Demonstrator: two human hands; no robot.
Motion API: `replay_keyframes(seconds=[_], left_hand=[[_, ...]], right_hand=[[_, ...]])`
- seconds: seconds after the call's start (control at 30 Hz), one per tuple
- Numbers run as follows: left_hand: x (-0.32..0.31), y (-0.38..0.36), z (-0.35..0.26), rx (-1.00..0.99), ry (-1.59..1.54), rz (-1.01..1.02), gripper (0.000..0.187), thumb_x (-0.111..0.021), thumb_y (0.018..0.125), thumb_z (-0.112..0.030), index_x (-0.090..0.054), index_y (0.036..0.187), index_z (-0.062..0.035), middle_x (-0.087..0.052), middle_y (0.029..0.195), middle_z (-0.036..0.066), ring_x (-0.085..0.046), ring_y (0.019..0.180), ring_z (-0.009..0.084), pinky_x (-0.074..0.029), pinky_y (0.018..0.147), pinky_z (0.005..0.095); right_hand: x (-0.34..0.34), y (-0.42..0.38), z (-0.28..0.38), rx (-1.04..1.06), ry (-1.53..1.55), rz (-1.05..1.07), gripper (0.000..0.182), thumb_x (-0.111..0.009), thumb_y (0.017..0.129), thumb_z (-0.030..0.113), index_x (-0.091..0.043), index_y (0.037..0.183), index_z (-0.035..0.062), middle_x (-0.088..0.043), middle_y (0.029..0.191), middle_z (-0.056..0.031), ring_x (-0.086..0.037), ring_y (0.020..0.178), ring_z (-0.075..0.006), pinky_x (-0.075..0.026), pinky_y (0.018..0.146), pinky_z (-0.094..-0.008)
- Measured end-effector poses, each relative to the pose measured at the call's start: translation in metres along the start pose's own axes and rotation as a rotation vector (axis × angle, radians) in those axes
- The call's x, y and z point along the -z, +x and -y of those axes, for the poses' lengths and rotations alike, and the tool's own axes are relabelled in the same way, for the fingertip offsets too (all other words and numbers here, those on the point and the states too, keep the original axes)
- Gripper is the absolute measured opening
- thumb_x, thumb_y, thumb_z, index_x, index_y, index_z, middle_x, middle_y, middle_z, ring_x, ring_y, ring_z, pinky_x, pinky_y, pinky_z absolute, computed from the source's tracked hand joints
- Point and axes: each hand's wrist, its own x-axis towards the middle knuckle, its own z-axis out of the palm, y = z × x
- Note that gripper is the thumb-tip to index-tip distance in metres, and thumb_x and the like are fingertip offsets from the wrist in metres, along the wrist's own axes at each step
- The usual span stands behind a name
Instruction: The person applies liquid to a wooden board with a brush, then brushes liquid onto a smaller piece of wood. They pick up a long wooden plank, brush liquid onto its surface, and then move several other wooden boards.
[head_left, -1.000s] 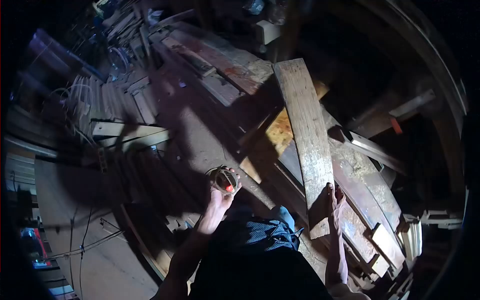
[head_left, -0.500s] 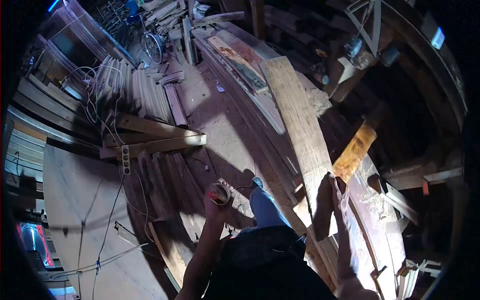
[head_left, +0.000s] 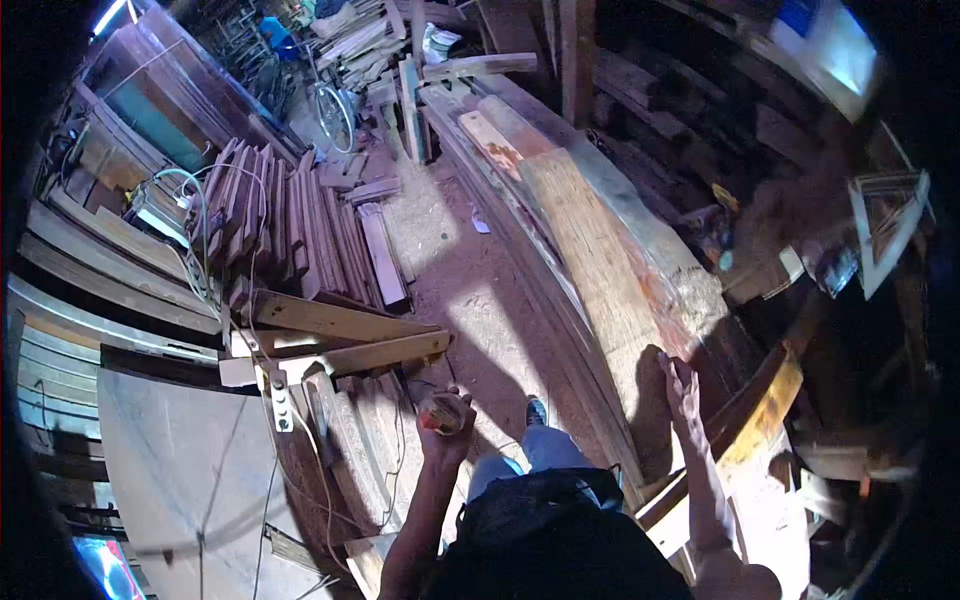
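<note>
Hands (head_left: 683,390) forward, well apart

I'm standing in what looks like a woodworking shop or a timber store, dim and crowded. Stacked boards (head_left: 235,215) lean together on the left, and long planks (head_left: 625,165) lie piled to the right of a narrow, dusty floor (head_left: 485,345), with a broad board (head_left: 585,235) on top. At the far end there's a jumble of loose lumber (head_left: 365,45) near a spoked wheel (head_left: 335,118). A power strip (head_left: 283,405) hangs among trailing cords on the near left, by a big flat panel (head_left: 180,440).
</note>
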Motion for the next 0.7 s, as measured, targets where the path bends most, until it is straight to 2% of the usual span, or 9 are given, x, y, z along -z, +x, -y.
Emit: replay_keyframes(seconds=[0.03,0.1,0.13,0.23,0.37,0.47,0.53,0.67,0.7], left_hand=[[0.001,0.009,-0.006,0.048,-0.094,0.1,0.032,-0.049,0.09,-0.035,-0.058,0.105,-0.008,-0.063,0.098,0.012,-0.062,0.089,0.0297,-0.055,0.072,0.0435],[-0.005,0.02,-0.016,0.015,-0.078,0.043,0.029,-0.049,0.09,-0.033,-0.059,0.103,-0.0082,-0.063,0.097,0.011,-0.062,0.088,0.0292,-0.055,0.072,0.0428],[-0.017,0.035,-0.023,-0.01,-0.045,0.02,0.027,-0.049,0.09,-0.031,-0.059,0.101,-0.0085,-0.062,0.096,0.011,-0.062,0.087,0.0287,-0.055,0.071,0.042],[-0.034,0.069,-0.042,-0.067,-0.036,0.035,0.024,-0.048,0.09,-0.028,-0.06,0.096,-0.0084,-0.063,0.092,0.012,-0.062,0.084,0.0286,-0.055,0.069,0.0405],[-0.039,0.122,-0.064,-0.084,0.007,-0.053,0.028,-0.049,0.088,-0.034,-0.063,0.097,-0.0107,-0.065,0.09,0.011,-0.062,0.081,0.0311,-0.054,0.069,0.0422],[-0.048,0.162,-0.086,0.03,-0.169,-0.089,0.029,-0.05,0.087,-0.036,-0.061,0.1,-0.0124,-0.065,0.09,0.011,-0.063,0.083,0.0319,-0.054,0.07,0.0439],[-0.059,0.194,-0.096,-0.136,0.214,-0.04,0.032,-0.048,0.089,-0.037,-0.06,0.104,-0.0114,-0.065,0.093,0.011,-0.063,0.087,0.0303,-0.053,0.073,0.0433],[-0.073,0.271,-0.125,-0.244,0.631,-0.078,0.033,-0.05,0.089,-0.038,-0.059,0.104,-0.0112,-0.063,0.099,0.011,-0.06,0.095,0.029,-0.049,0.08,0.0448],[-0.085,0.284,-0.133,-0.025,0.114,-0.115,0.032,-0.05,0.089,-0.038,-0.059,0.104,-0.0113,-0.062,0.099,0.01,-0.059,0.096,0.0291,-0.047,0.082,0.045]], right_hand=[[-0.008,0.011,0.005,0.0,-0.012,0.016,0.043,-0.053,0.094,0.041,-0.066,0.101,0.0,-0.067,0.09,-0.0183,-0.061,0.078,-0.0333,-0.047,0.073,-0.038],[-0.03,0.042,0.008,0.03,-0.02,-0.033,0.045,-0.055,0.093,0.044,-0.066,0.095,-0.0004,-0.067,0.086,-0.0193,-0.061,0.077,-0.0309,-0.046,0.071,-0.0394],[-0.051,0.068,-0.024,0.238,0.003,-0.158,0.044,-0.058,0.092,0.042,-0.066,0.093,-0.0005,-0.065,0.081,-0.0201,-0.059,0.075,-0.0306,-0.046,0.069,-0.0386],[-0.06,0.083,0.034,0.093,-0.043,-0.071,0.038,-0.06,0.092,0.038,-0.066,0.094,0.0002,-0.065,0.08,-0.0163,-0.057,0.073,-0.0178,-0.046,0.067,-0.0358],[-0.079,0.117,0.072,0.077,-0.022,-0.049,0.038,-0.059,0.092,0.037,-0.066,0.094,0.0001,-0.065,0.08,-0.016,-0.057,0.072,-0.0174,-0.046,0.067,-0.0356],[-0.102,0.157,0.098,0.073,-0.004,-0.061,0.038,-0.059,0.092,0.037,-0.066,0.094,0.0001,-0.065,0.08,-0.0159,-0.057,0.072,-0.017,-0.045,0.066,-0.0355],[-0.119,0.183,0.111,0.064,0.003,-0.075,0.038,-0.059,0.093,0.037,-0.066,0.094,0.0,-0.065,0.08,-0.0157,-0.057,0.072,-0.0168,-0.045,0.066,-0.0354],[-0.152,0.234,0.141,0.058,0.029,-0.118,0.038,-0.059,0.093,0.037,-0.066,0.094,0.0,-0.065,0.08,-0.0155,-0.057,0.072,-0.0164,-0.045,0.066,-0.0352],[-0.159,0.244,0.148,0.056,0.03,-0.126,0.038,-0.059,0.093,0.037,-0.066,0.094,0.0,-0.065,0.08,-0.0154,-0.056,0.072,-0.0163,-0.045,0.066,-0.0351]])
